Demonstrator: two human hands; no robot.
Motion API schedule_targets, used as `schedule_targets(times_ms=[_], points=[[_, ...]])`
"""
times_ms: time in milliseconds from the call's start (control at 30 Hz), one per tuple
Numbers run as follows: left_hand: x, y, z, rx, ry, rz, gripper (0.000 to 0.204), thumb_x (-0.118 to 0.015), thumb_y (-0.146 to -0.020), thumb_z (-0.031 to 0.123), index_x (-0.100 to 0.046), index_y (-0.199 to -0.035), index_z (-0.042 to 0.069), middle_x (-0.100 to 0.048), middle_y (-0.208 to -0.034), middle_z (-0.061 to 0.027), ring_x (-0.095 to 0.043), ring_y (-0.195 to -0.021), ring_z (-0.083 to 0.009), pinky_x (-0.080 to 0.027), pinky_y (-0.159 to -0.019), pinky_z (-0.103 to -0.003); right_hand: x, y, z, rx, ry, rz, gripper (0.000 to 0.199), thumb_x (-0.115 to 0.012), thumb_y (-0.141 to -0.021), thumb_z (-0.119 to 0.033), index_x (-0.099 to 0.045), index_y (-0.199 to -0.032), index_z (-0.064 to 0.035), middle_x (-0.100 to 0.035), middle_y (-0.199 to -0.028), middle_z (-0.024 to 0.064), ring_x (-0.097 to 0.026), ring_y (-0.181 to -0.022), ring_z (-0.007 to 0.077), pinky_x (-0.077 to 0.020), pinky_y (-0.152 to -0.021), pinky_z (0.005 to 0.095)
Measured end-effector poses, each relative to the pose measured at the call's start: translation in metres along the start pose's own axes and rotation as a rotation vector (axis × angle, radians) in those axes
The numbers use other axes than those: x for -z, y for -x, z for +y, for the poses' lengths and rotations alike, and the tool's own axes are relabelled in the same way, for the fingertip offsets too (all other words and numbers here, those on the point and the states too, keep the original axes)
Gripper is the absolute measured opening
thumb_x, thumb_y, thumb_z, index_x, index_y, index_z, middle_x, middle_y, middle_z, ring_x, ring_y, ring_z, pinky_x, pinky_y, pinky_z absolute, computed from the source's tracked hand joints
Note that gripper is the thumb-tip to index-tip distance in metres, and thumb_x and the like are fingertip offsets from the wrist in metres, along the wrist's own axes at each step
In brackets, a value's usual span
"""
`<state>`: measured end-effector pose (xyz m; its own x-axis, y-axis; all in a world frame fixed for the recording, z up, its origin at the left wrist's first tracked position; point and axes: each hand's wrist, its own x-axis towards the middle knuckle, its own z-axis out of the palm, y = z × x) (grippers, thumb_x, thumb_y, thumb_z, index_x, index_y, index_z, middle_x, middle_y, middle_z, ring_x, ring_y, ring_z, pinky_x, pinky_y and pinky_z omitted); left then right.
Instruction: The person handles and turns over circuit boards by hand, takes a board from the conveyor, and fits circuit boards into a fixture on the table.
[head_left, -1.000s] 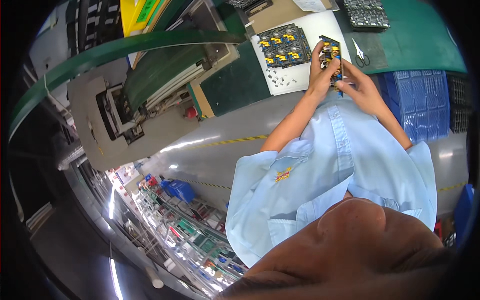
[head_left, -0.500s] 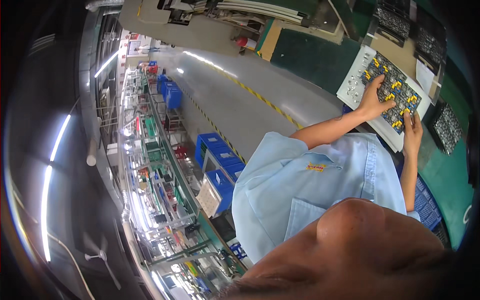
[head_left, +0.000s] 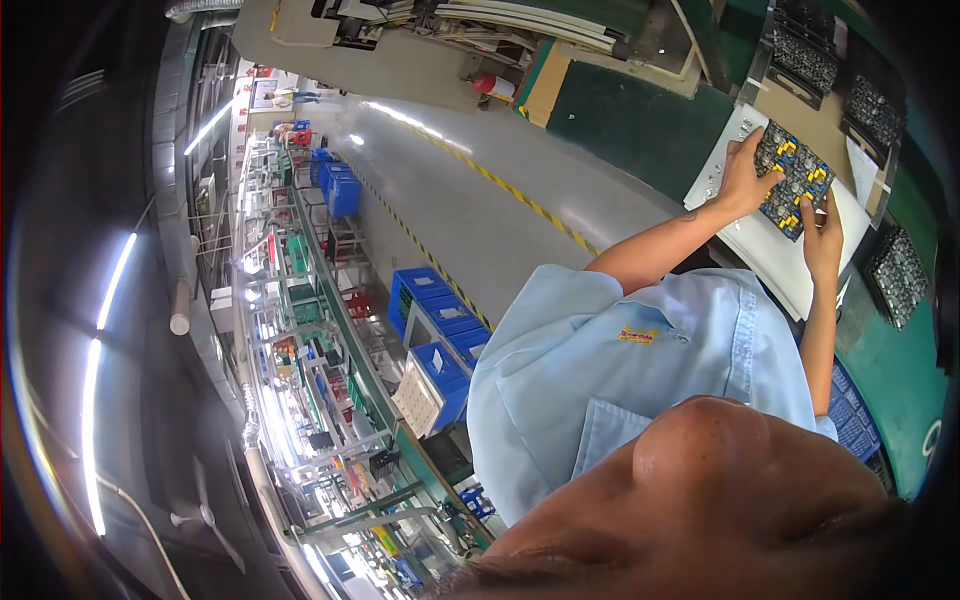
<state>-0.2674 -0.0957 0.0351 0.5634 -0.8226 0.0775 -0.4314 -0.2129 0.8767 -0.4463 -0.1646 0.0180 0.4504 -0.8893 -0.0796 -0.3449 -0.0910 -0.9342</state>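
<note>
A dark circuit board panel (head_left: pixel 795 182), crowded with yellow, blue and silvery components, is tilted between my hands. My left hand (head_left: pixel 742 185) grips its left edge, thumb over the face and fingers along the far left side. At the near right edge my right hand (head_left: pixel 824 240) pinches it with thumb and fingers. Beneath the panel lies a white foam-like sheet (head_left: pixel 770 262), whose near part is bare. Small shiny pieces (head_left: pixel 715 180) sit on the sheet's left side. Whether the panel touches the sheet is hidden.
Stacks of similar dark boards stand at far right (head_left: pixel 804 62), beside them (head_left: pixel 872 108), and nearer on the green bench (head_left: pixel 895 275). A white paper (head_left: pixel 862 165) lies between stacks. Leftward are a red cylinder (head_left: pixel 492 85), blue bins (head_left: pixel 436 370) and a long assembly line. Someone stands far off (head_left: pixel 290 98).
The panel looks smaller and more tilted, and both hands have shifted slightly with it. More of the white sheet's near part shows.
</note>
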Motion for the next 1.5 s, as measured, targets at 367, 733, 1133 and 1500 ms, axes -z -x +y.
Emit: schedule_targets(times_ms=[367,733,1133,1500], points=[[-0.009,-0.015,-0.009,0.026,-0.239,-0.03,0.077,-0.085,-0.066,0.014,-0.051,-0.133,-0.004,-0.06,-0.118,-0.028,-0.056,-0.112,-0.0401,-0.043,-0.099,-0.044,-0.012,-0.009,0.01,-0.042,-0.089,0.058,0.052,-0.072,-0.089,-0.026,-0.057,-0.128,0.0051,-0.067,-0.112,0.0177,-0.067,-0.095,0.0185,-0.0521,-0.081,0.0317],[0.01,0.011,-0.013,0.016,-0.061,-0.113,0.075,-0.083,-0.076,0.013,-0.045,-0.139,-0.005,-0.059,-0.128,-0.0253,-0.056,-0.116,-0.0333,-0.042,-0.102,-0.042,-0.013,0.033,-0.008,-0.053,0.004,0.099,0.063,-0.074,-0.086,-0.019,-0.048,-0.136,0.0088,-0.058,-0.092,0.0132,-0.058,-0.072,0.018,-0.0509,-0.067,0.0312],[-0.009,-0.024,-0.007,-0.067,-0.246,-0.181,0.079,-0.082,-0.078,0.024,-0.042,-0.141,-0.004,-0.058,-0.131,-0.0221,-0.054,-0.117,-0.0334,-0.041,-0.101,-0.044,0.0,0.007,0.003,0.003,0.12,0.202,0.062,-0.077,-0.081,-0.025,-0.056,-0.13,0.0071,-0.062,-0.087,0.0139,-0.061,-0.069,0.02,-0.051,-0.064,0.0325],[0.002,-0.054,-0.019,0.404,0.284,-0.392,0.08,-0.066,-0.095,0.038,-0.027,-0.147,-0.008,-0.048,-0.14,-0.0228,-0.052,-0.123,-0.027,-0.045,-0.101,-0.037,-0.008,0.026,0.024,-0.252,-0.345,0.122,0.088,-0.071,-0.084,-0.05,-0.042,-0.138,0.0136,-0.053,-0.132,0.0319,-0.058,-0.116,0.0401,-0.0468,-0.1,0.0407]])
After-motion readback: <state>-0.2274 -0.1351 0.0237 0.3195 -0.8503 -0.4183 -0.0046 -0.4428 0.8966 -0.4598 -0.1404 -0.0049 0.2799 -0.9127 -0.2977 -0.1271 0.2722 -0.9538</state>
